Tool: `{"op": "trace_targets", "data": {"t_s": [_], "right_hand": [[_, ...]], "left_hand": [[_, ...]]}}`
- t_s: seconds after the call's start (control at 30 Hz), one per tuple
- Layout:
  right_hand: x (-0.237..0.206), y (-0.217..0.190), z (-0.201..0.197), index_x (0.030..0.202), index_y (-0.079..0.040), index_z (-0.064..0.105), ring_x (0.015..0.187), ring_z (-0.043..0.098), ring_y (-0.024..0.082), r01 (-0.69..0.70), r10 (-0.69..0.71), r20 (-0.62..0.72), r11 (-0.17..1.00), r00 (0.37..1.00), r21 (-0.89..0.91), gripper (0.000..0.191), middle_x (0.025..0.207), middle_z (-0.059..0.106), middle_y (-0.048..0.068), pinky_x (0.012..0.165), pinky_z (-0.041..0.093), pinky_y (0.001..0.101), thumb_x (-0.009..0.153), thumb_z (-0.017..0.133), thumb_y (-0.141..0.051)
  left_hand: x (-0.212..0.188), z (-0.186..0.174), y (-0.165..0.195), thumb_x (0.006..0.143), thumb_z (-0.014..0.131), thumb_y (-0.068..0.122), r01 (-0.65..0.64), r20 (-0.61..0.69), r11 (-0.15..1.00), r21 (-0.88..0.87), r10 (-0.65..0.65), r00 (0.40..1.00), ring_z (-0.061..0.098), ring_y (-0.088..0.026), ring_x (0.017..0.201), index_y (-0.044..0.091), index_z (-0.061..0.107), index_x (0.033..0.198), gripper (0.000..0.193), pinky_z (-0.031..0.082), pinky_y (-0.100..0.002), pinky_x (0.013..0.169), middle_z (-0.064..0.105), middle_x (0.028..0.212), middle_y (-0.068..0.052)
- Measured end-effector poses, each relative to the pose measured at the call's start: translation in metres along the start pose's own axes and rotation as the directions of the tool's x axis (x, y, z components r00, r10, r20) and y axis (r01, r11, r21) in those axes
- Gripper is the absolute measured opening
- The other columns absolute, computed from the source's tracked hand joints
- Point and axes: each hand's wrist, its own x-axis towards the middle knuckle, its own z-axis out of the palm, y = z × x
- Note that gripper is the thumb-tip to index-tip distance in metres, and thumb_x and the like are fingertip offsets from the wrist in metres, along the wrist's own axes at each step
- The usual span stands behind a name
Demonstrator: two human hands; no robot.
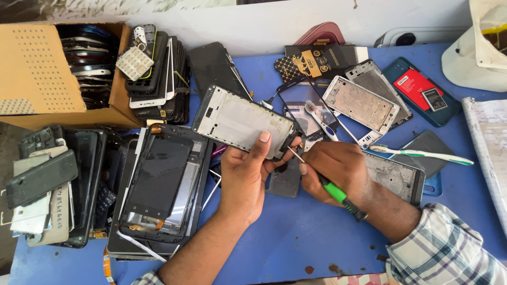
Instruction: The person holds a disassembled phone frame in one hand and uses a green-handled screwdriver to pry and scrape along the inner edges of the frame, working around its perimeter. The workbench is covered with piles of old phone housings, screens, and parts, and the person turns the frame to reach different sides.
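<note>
phone frame: bare, silver-grey, tilted above the counter
left hand: fingers closed around its edge
right hand: fingers wrapped around a green screwdriver

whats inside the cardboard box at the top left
The cardboard box lies with its open side facing right. Inside shows a stack of dark phone screens and frames, edge on. Its perforated top flap covers the rest, so how far back the stack runs cannot be seen.

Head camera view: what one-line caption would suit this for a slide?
Left hand holds a phone frame while right hand works a green-handled screwdriver at its edge.
</note>
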Motion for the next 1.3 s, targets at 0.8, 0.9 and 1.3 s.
{"op": "trace_targets", "data": {"t_s": [0.8,0.9,1.3], "right_hand": [[0.0010,0.0020,0.0004,0.083,-0.001,0.060,0.057,0.062,0.026,0.079,-0.078,-0.026,0.997,0.997,0.016,0.006,0.071,0.060,0.010,0.052,0.048,0.0387,0.088,0.064,0.000],[0.0006,0.0022,0.0011,0.083,0.000,0.062,0.057,0.061,0.028,0.037,-0.037,0.008,0.999,0.999,0.024,0.006,0.071,0.060,0.011,0.052,0.048,0.0392,0.087,0.066,0.000],[0.0000,0.0008,0.0011,0.085,0.001,0.062,0.059,0.063,0.026,-0.054,0.052,-0.051,0.998,0.997,-0.039,0.004,0.074,0.062,0.011,0.053,0.050,0.0375,0.089,0.064,0.003]], "left_hand": [[-0.0002,0.0002,-0.0002,0.102,0.065,0.020,-0.032,0.033,0.999,0.005,0.031,0.999,0.075,-0.031,0.106,-0.006,0.063,0.119,0.031,0.064,-0.040,0.091,0.072,0.114,-0.018],[-0.0011,-0.0001,-0.0004,0.102,0.065,0.021,-0.027,0.036,1.000,0.007,0.027,0.999,0.074,-0.031,0.106,-0.005,0.063,0.119,0.031,0.064,-0.041,0.092,0.072,0.115,-0.018],[-0.0015,-0.0001,-0.0011,0.102,0.064,0.021,-0.023,0.033,1.000,0.018,0.023,0.999,0.074,-0.030,0.108,-0.006,0.064,0.119,0.032,0.063,-0.041,0.096,0.072,0.116,-0.018]]}}
